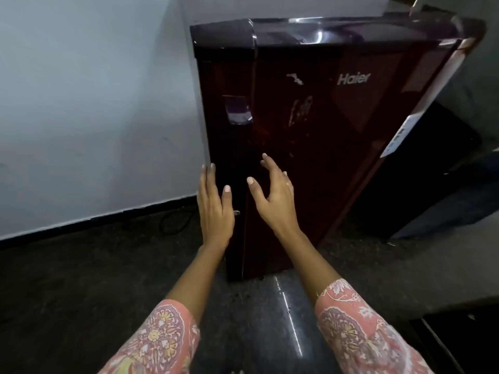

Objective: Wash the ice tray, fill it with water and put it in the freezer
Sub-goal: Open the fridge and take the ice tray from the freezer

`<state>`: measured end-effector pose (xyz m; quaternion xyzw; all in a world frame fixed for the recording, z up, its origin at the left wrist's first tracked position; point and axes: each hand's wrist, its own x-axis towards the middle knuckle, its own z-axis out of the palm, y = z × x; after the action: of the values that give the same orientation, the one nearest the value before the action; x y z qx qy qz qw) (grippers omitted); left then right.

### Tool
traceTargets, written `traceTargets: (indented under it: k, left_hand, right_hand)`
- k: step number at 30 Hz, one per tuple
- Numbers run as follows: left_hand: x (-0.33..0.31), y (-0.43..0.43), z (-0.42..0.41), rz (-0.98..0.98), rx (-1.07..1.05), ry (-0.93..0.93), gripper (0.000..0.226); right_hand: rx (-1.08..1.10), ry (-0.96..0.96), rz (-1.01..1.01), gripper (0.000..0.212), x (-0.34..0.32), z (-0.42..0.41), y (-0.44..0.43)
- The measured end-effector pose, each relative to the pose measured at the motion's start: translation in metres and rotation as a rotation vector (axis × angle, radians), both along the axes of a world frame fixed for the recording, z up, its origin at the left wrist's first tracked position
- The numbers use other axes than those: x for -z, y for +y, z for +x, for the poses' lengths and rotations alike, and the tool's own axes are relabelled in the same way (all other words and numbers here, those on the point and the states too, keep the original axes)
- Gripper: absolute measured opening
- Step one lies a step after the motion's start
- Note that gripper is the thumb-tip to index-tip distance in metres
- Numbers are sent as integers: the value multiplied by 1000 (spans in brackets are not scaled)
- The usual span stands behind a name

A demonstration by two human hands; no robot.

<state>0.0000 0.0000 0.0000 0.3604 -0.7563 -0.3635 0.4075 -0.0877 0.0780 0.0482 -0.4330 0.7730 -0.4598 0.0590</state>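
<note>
Hands before closed fridge door (324, 136): left hand (214, 209) and right hand (272, 197), grip spread, empty; door looks glossy, stiff, likely best pulled at recessed handle (237, 110).

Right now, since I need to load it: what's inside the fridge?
The fridge door is closed, so its inside is hidden. The left hand and right hand hold nothing.

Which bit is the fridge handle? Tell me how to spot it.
Find the dark maroon Haier fridge beside the pale wall. Near its door's left edge, above the left hand, sits the handle. It is the only shiny purplish pocket; the silver logo and white scuffs lie further right.
</note>
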Motion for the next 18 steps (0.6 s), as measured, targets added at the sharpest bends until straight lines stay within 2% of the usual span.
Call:
traceTargets:
  k: [4,6,8,10,11,14,18]
  left_hand:
    - [-29,-34,-9,261,40,235,53]
    - [-40,-47,-11,315,71,265,51]
    - [-42,-62,-15,369,131,278,52]
    - [-39,-76,-17,384,195,277,61]
    - [-38,-81,-18,372,220,266,70]
    - [-36,-87,-22,346,261,224,93]
    - [-36,-90,-26,297,275,187,95]
  right_hand:
    - [-78,-295,-79,61,-15,4,-27]
    - [-107,-346,-69,62,-20,7,-37]
    - [-110,-380,-78,52,-20,7,-45]
    - [-107,-404,-87,36,-20,8,-50]
    - [-107,-417,-86,35,-21,8,-51]
    - [-131,-415,-63,52,-24,8,-49]
    - [-159,-422,-26,61,-26,9,-49]
